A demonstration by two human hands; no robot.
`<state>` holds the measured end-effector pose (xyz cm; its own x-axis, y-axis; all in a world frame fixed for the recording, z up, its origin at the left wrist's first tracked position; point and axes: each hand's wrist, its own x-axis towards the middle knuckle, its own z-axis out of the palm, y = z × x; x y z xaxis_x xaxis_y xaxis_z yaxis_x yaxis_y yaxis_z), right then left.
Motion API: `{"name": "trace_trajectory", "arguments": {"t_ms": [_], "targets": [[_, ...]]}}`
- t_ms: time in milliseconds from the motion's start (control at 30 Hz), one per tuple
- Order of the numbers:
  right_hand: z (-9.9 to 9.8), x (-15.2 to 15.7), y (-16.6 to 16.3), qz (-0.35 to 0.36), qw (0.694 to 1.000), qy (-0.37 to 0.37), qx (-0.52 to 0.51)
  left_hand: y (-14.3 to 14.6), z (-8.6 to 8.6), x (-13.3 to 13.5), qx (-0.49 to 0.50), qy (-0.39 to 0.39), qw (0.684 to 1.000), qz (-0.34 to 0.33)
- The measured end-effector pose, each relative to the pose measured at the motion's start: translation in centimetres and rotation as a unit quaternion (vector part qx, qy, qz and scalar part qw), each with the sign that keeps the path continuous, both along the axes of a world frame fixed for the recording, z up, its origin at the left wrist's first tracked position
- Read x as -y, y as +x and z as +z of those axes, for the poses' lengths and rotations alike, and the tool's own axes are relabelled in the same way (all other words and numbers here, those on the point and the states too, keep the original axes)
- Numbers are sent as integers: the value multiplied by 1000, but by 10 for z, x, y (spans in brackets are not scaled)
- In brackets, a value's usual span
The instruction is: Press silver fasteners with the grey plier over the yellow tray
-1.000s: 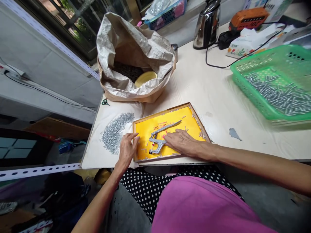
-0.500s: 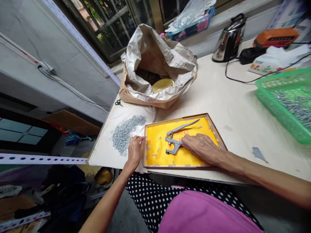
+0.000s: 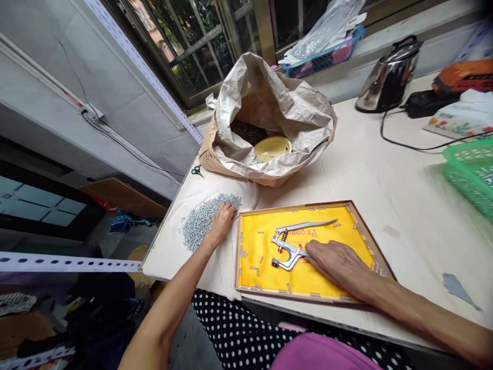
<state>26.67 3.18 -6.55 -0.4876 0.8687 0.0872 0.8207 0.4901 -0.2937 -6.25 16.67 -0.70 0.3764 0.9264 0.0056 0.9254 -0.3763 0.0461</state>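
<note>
A shallow yellow tray (image 3: 358, 216) with a wooden rim lies on the table in front of me. Grey metal pliers (image 3: 295, 241) lie in it, with several small metal pins scattered around them. My right hand (image 3: 339, 264) rests flat on the tray, fingers stretched, with its fingertips on the lower handle of the pliers. My left hand (image 3: 222, 222) reaches left of the tray onto a pile of small metal pins (image 3: 200, 222) spread on a white cloth (image 3: 173, 252). Its fingertips are hidden among the pins.
A crumpled paper sack (image 3: 269, 123) holding dark pieces and a yellow dish stands behind the tray. Small green scissors (image 3: 197, 171) lie at the table's left edge. A kettle (image 3: 389, 77), a black cable and a green basket (image 3: 472, 172) of pins are at the right.
My left hand has left the tray's left rim and moved up-left onto the pin pile. My right hand stays on the pliers. The camera has swung left and up.
</note>
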Motion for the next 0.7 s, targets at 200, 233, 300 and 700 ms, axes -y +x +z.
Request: {"name": "trace_trajectory", "arguments": {"t_ms": [200, 233, 300, 700], "targets": [[2, -2, -1, 15, 1000, 6, 5, -8, -2, -6, 25, -9, 999, -35], [4, -3, -1, 19, 1000, 4, 10, -10, -2, -3, 45, 6, 999, -22], [9, -4, -2, 29, 999, -5, 26, -12, -1, 3, 83, 42, 995, 19], [65, -9, -17, 2, 999, 2, -52, 28, 49, 81, 586, -266, 696, 317]]}}
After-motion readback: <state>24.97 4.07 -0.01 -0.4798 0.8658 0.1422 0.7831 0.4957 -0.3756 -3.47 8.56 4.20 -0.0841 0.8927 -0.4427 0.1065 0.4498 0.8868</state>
